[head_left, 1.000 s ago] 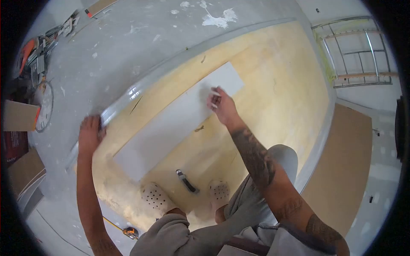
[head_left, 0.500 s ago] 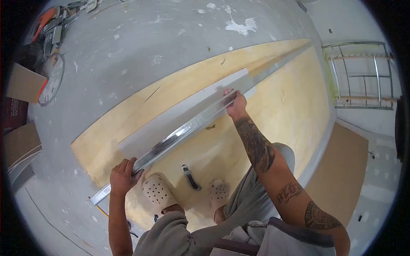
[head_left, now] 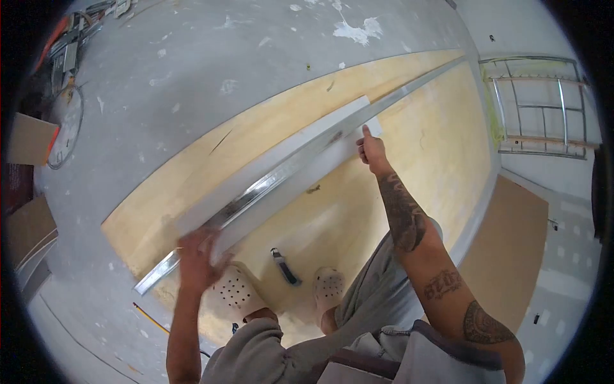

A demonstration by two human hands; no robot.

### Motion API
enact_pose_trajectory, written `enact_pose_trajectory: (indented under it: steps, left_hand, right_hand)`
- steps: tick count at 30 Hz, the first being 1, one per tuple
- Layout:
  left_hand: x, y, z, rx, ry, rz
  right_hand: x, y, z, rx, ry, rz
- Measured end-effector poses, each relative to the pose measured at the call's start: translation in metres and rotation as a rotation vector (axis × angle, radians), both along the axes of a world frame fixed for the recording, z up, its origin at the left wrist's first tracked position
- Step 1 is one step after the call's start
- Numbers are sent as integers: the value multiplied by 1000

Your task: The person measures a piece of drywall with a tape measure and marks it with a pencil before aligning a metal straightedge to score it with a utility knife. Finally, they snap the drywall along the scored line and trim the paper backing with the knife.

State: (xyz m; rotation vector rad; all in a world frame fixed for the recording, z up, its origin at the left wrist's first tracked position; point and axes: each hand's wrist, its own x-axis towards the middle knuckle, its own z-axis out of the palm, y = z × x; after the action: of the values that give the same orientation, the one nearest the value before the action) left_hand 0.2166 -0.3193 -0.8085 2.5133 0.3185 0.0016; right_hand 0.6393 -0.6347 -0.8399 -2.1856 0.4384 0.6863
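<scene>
Right hand (head_left: 371, 149) has let go of the metal rail (head_left: 265, 187) since half a second ago and now sits just beside it. Closest in, the left hand (head_left: 199, 256) is a blur over the rail's near end, so can't tell its grip. A utility knife (head_left: 285, 267) lies between the white clogs (head_left: 235, 291). The rail runs diagonally along the white strip (head_left: 320, 169) on the plywood sheet (head_left: 416, 166). The right hand's fingers are bunched narrow, tips on the strip's far end. Can't tell if they're pinching it.
</scene>
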Motion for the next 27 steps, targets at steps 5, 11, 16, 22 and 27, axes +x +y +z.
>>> enact_pose_trajectory:
  steps: [5, 11, 16, 22, 27]
  left_hand:
    - [8, -114, -46, -238, 33, -752]
    - [0, -154, -54, 150, 3, -707]
    - [7, -112, -27, -171, 123, -365]
    - [-33, 22, 10, -84, 107, 530]
    - [-64, 44, -17, 32, 163, 549]
  right_hand:
    - [18, -20, -45, -219, -464, 132]
    - [-9, 15, -33, -115, -551, 227]
    - [-6, 6, -43, -222, -556, 245]
    - [1, 7, -81, -578, -293, 368]
    - [3, 10, -108, -633, -326, 275]
